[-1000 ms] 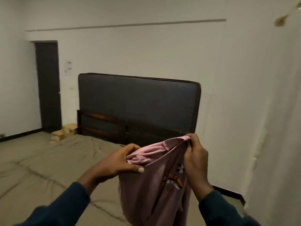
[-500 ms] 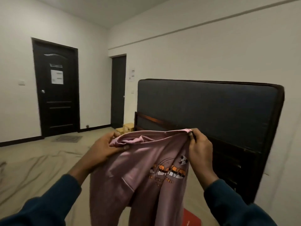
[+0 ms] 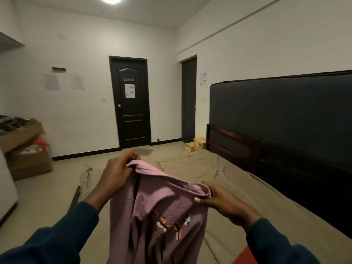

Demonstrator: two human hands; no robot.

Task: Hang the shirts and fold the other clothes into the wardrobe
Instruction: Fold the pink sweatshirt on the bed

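Both our hands gripped the pink shirt (image 3: pixel 162 216) at its top edge. Our left hand (image 3: pixel 116 172) pinched one corner; our right hand (image 3: pixel 226 204) clamped the other.

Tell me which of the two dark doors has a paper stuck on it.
The left panelled door, facing the camera, carries the paper; the plain door by the corner has none.

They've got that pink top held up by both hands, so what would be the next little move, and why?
Probably spread the hands apart to pull the top edge straight. The left hand and right hand both pinch the pink top at its upper edge, but the cloth between them sags and bunches, and no hanger is in view.
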